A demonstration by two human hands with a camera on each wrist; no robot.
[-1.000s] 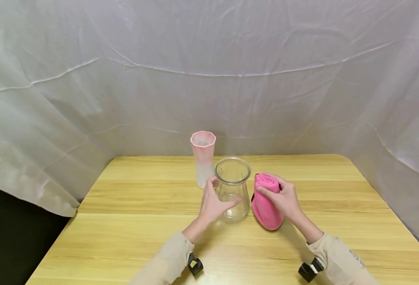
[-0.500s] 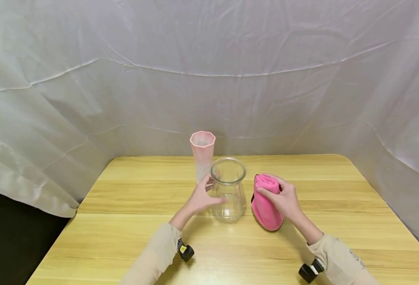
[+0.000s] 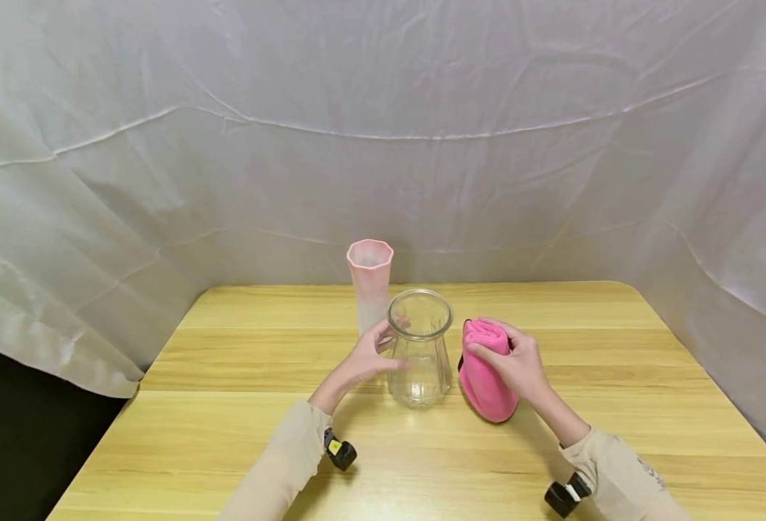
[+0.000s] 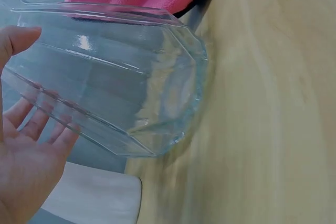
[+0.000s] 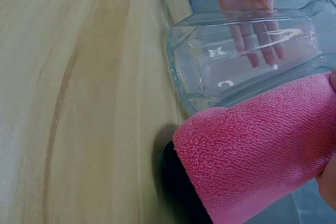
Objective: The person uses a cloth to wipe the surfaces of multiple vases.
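A clear glass vase (image 3: 419,354) stands mid-table. My left hand (image 3: 385,347) cups its left side, thumb on the front and fingers behind the glass. In the left wrist view the left hand (image 4: 26,171) lies along the glass vase (image 4: 115,87), thumb on the glass. My right hand (image 3: 500,344) grips a rolled pink towel (image 3: 483,383) standing on end just right of the vase. In the right wrist view the pink towel (image 5: 257,150) nearly touches the glass vase (image 5: 247,51), with the left hand's fingers (image 5: 252,45) showing through the glass.
A tall pink frosted vase (image 3: 369,286) stands just behind the glass one. The wooden table (image 3: 226,434) has a rounded far-right corner. White cloth (image 3: 383,145) hangs behind and at both sides. Black wrist cameras (image 3: 340,452) sit near the front edge.
My left hand has shifted the glass vase slightly left, then a touch back right, and the forearm swung left. The right hand and the pink towel have stayed put.
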